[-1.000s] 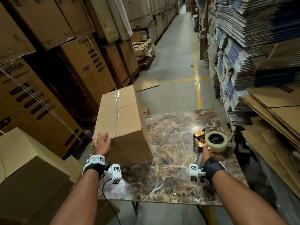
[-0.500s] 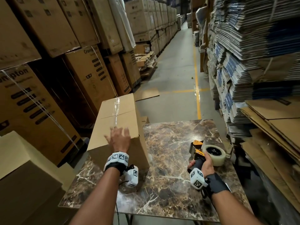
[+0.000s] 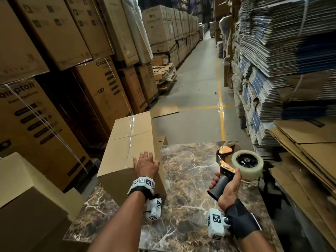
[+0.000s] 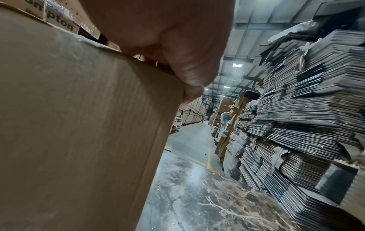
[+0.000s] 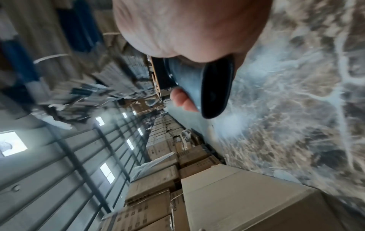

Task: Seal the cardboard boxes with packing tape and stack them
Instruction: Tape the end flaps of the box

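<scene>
Left hand [image 3: 146, 165] flat on box [image 3: 127, 142]; right hand [image 3: 228, 190] grips tape dispenser [image 3: 236, 164]

The right hand [image 3: 228, 188] has lifted the tape dispenser [image 3: 236, 163] off the table [image 3: 187, 179]; the left hand [image 3: 146, 165] now lies atop the box [image 3: 127, 140].

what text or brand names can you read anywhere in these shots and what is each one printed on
"Crompton": top of a tall carton in the left stack.
"ompton" (start cut off): the big strapped carton at far left.
"LG" logo: a stacked carton further down the aisle.
Smaller print on these cartons is too blurred to read.
The plain cardboard box under the left hand and the tape dispenser show no readable text.
</scene>
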Available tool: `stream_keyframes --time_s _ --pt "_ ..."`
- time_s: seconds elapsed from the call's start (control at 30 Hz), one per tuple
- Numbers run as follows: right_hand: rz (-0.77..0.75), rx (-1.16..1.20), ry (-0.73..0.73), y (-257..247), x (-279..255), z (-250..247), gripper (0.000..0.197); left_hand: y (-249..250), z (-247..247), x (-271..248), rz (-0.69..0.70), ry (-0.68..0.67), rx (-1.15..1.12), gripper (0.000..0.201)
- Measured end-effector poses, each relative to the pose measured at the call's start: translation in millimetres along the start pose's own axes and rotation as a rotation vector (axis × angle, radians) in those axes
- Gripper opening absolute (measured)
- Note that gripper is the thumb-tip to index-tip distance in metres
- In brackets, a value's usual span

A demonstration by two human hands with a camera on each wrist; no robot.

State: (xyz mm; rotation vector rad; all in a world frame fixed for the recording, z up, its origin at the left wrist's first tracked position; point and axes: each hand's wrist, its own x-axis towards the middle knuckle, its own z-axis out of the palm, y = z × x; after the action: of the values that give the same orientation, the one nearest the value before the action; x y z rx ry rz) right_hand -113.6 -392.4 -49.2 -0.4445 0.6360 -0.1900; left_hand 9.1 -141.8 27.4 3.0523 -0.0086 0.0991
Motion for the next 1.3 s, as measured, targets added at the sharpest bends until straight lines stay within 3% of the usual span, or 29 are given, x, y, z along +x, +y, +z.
stream_keyframes --time_s 0.33,0.73,0.87,1.0,1.1,1.3 --pt "-0.138 -0.076 -0.206 -6 -39 35 0.059 -14 -18 -12 0.229 -0.055 -0.025 0.060" --pt "-0.206 -0.446 -0.237 26 -82 92 0.073 -45 -25 -18 0.325 -0.177 -0.333 0.062" --pt "-0.158 -0.619 -0.309 39 -89 112 0.071 -56 -31 -7 0.186 -0.285 -0.892 0.036" --pt "-0.039 -0.716 -0.338 60 -90 130 0.073 -64 -44 9 -0.016 -0.249 -1.317 0.036" --pt "0.019 -0.704 -0.353 79 -95 140 0.074 -74 -54 20 -0.157 -0.208 -1.463 0.037" --pt "0.027 -0.655 -0.386 102 -92 161 0.075 -87 -71 19 -0.193 -0.393 -1.658 0.047"
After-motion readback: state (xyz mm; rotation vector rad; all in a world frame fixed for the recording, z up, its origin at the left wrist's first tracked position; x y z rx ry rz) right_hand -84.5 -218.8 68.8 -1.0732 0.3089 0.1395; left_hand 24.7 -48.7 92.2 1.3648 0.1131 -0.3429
